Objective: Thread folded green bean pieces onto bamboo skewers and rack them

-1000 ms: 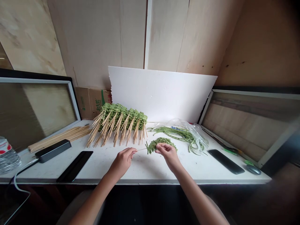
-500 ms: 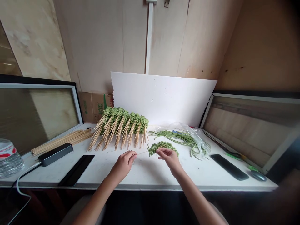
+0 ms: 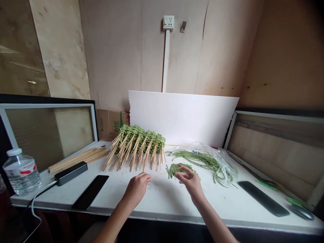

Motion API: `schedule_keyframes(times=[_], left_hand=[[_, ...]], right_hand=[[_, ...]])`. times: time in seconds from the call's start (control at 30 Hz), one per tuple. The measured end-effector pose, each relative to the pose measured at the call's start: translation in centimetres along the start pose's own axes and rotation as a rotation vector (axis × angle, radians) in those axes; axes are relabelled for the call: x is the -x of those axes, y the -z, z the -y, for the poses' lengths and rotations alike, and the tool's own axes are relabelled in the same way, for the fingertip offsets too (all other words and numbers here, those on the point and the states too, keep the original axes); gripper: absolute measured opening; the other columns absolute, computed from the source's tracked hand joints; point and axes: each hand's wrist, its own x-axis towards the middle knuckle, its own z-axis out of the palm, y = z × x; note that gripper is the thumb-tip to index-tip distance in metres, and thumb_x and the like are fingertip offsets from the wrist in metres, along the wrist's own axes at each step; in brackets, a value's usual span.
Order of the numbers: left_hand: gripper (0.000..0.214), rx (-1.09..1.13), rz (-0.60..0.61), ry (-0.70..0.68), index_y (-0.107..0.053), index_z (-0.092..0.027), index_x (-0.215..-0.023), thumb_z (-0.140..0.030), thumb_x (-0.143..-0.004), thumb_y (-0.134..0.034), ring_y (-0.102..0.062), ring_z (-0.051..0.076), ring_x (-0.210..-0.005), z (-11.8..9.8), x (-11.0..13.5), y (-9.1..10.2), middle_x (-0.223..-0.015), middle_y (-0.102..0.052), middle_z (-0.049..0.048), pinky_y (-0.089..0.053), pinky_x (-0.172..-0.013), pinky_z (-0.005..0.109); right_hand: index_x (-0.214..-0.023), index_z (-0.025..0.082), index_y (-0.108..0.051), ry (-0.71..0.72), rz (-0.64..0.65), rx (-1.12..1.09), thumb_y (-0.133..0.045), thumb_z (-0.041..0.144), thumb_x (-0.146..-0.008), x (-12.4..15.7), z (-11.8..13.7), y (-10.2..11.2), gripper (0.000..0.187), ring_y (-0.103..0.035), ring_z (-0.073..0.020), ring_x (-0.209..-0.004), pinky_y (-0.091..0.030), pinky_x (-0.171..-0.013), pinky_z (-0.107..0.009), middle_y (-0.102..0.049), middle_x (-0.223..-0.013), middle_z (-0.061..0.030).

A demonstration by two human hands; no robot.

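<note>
head view: just the one camera, looking down at a white table (image 3: 162, 202)
left hand (image 3: 138, 187): resting on the tabletop with the fingers curled in loosely; honestly can't tell if it's pinching anything
right hand (image 3: 191, 181): fingers spread and relaxed, tips lying on the half-made bean skewer, not a real grip
half-made bean skewer (image 3: 174, 168): short green bean pieces threaded in a row, lying flat on the table just past the right hand's fingertips, in front of the finished pile
finished bean skewers (image 3: 141, 140): big stack near the back, stick ends fanning toward the person
bare bamboo sticks (image 3: 78, 158): loose bundle off to the left of that stack
long beans (image 3: 202, 159): uncut, lying on a clear plastic bag (image 3: 222, 158), right of the skewer
phone (image 3: 89, 192): black, face down-ish, left of the left hand
water bottle (image 3: 21, 172): upright at the far left edge
foam board (image 3: 182, 116): white, leaning on the wall behind everything
</note>
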Motion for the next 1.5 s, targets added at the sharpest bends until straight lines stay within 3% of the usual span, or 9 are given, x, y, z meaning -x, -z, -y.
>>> schedule_keyframes(times=[0.3,0.47,0.6,0.7,0.83,1.0,1.13,1.3,1.5], left_hand=[[0.028,-0.024,-0.037,0.017,-0.075,-0.021,-0.092,-0.015,-0.096,-0.048,-0.070,0.021,-0.075,1.2,0.1,-0.5,-0.087,-0.075,0.0077,-0.049,-0.068,0.029],[0.028,-0.027,0.078,0.119,-0.074,-0.019,-0.085,-0.015,-0.094,-0.047,-0.065,0.020,-0.072,3.1,-0.1,-0.5,-0.083,-0.073,0.0077,-0.047,-0.071,0.030],[0.025,-0.013,0.163,0.159,-0.074,-0.018,-0.079,-0.016,-0.089,-0.051,-0.066,0.023,-0.078,4.8,-0.1,0.1,-0.086,-0.072,0.0097,-0.047,-0.075,0.030],[0.025,-0.015,0.215,0.193,-0.073,-0.017,-0.073,-0.018,-0.087,-0.053,-0.067,0.024,-0.081,6.1,0.1,0.7,-0.088,-0.070,0.0100,-0.048,-0.077,0.031],[0.021,-0.021,0.278,0.233,-0.073,-0.017,-0.072,-0.020,-0.084,-0.056,-0.066,0.024,-0.083,7.3,0.3,1.3,-0.088,-0.069,0.0088,-0.048,-0.080,0.032],[0.019,-0.033,0.327,0.273,-0.071,-0.018,-0.072,-0.025,-0.082,-0.056,-0.065,0.027,-0.089,7.9,0.5,1.9,-0.089,-0.069,0.0092,-0.047,-0.083,0.034],[0.020,-0.043,0.362,0.287,-0.068,-0.018,-0.073,-0.028,-0.083,-0.054,-0.065,0.027,-0.086,8.6,0.4,1.7,-0.088,-0.069,0.0090,-0.046,-0.081,0.034],[0.018,-0.060,0.372,0.266,-0.068,-0.019,-0.074,-0.027,-0.082,-0.054,-0.065,0.027,-0.087,9.9,0.4,1.0,-0.086,-0.069,0.0078,-0.045,-0.081,0.033],[0.020,-0.077,0.382,0.261,-0.069,-0.019,-0.076,-0.028,-0.083,-0.053,-0.064,0.027,-0.089,10.1,0.4,1.0,-0.088,-0.070,0.0080,-0.045,-0.082,0.034]], right_hand=[[-0.113,0.024,-0.076,-0.045,0.071,-0.018,-0.092,0.043,-0.068,-0.1,0.0,0.2,0.052,-0.075,-0.0335,-0.091,-0.058,-0.062,-0.038,-0.081,-0.086,-0.0091],[-0.109,0.022,-0.077,0.002,0.089,0.130,-0.076,0.062,-0.079,2.3,-2.2,2.7,0.050,-0.074,-0.0334,-0.087,-0.053,-0.051,-0.034,-0.079,-0.086,-0.0116],[-0.100,0.022,-0.078,0.053,0.169,0.187,-0.070,0.064,-0.085,4.8,-3.7,5.0,0.045,-0.068,-0.0277,-0.075,-0.047,-0.051,-0.032,-0.074,-0.079,-0.0102],[-0.098,0.023,-0.077,-0.042,0.162,0.087,-0.069,0.068,-0.084,5.7,-3.9,6.1,0.048,-0.061,-0.0212,-0.064,-0.041,-0.049,-0.029,-0.070,-0.076,-0.0069],[-0.089,0.024,-0.072,-0.218,0.081,-0.258,-0.069,0.073,-0.080,5.5,-3.4,7.2,0.050,-0.051,-0.0163,-0.056,-0.032,-0.045,-0.026,-0.061,-0.070,-0.0028],[-0.102,0.027,-0.062,-0.271,0.207,-0.672,-0.075,0.057,-0.087,6.3,-2.7,8.4,0.036,-0.048,-0.0137,-0.065,-0.031,-0.048,-0.021,-0.050,-0.073,0.0030],[-0.098,0.023,-0.056,-0.313,0.345,-0.877,-0.081,0.043,-0.087,7.2,-2.5,8.5,0.034,-0.043,-0.0091,-0.064,-0.028,-0.050,-0.018,-0.042,-0.071,0.0072],[-0.091,0.021,-0.052,-0.326,0.432,-0.932,-0.083,0.040,-0.086,7.6,-2.0,8.7,0.037,-0.042,-0.0100,-0.064,-0.027,-0.050,-0.021,-0.033,-0.064,0.0089],[-0.084,0.024,-0.045,-0.322,0.521,-0.864,-0.082,0.008,-0.076,7.8,-1.3,8.7,0.040,-0.040,-0.0109,-0.060,-0.026,-0.049,-0.022,-0.029,-0.058,0.0098]])
